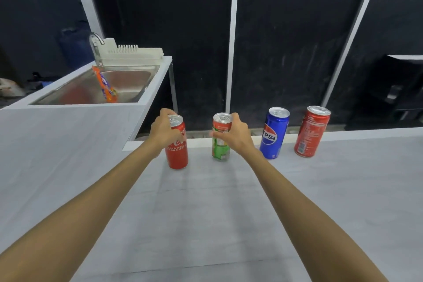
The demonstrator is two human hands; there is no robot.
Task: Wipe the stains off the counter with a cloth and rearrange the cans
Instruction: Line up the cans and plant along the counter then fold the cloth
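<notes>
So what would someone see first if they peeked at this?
Probably the row of four bright cans at the back of the white counter. The left hand grips the red cola can, the right hand the green can, beside a blue Pepsi can and another red can. An orange can leans in the metal sink on the left.

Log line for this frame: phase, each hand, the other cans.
phase: rearranging cans | left hand: grips Coca-Cola can | right hand: grips green can | Pepsi can, far-right red can: upright, untouched
</notes>
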